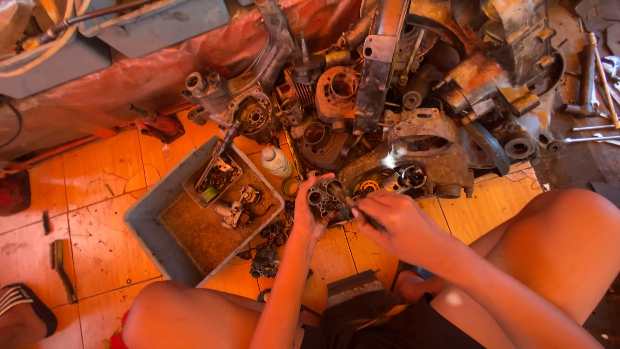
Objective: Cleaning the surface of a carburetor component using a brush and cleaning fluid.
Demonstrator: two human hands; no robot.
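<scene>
A shallow grey tray [145, 223] sits on the tiled floor [103, 174] just left of the hands, its bottom coated with rusty grit; inside it lie a smaller dark dish [216, 179] of small bits at the far corner and a metal carburettor part [236, 208] beside it. A small white bottle [276, 161] stands just beyond the tray, against the heap of greasy engine parts [400, 97] that fills the far side of the floor. The left hand [309, 210] is raised palm-up between the knees, fingers clamped around a dark carburettor body [326, 200]. The right hand [394, 223] comes in from the right, fingers closed on what looks like a thin dark tool [361, 216], its tip touching the carburettor body. A wire brush [61, 268] lies near the floor's left edge.
</scene>
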